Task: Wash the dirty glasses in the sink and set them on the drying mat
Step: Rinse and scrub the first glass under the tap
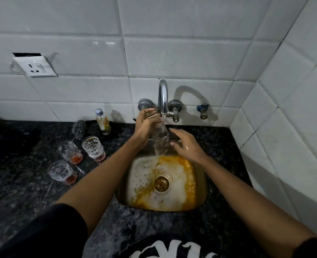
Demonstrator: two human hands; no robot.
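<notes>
The left hand (pixel 144 125) grips a clear glass (pixel 158 131) with fingers curled round its upper part, holding it tilted under the tap (pixel 163 95) above the sink's (pixel 200 192) twelve o'clock edge. Water runs from the spout over the glass and falls into the basin. The right hand (pixel 186 146) hovers just beside the glass at its three o'clock, fingers spread and relaxed, holding nothing (whether a fingertip touches the glass cannot be told).

The basin holds foamy water streaked with orange-yellow residue around the drain (pixel 161 183).

On the dark counter (pixel 23 192), at the sink's nine o'clock, stand three dirty glasses: one patterned glass (pixel 93 148) and a second glass (pixel 70 152) beside it, each with reddish liquid at the bottom, and a third glass (pixel 62 173) nearer the person, with brownish dregs. Beyond them, near the wall, are a steel scrubber (pixel 79 130) and a small bottle (pixel 103 121) of pale liquid.
</notes>
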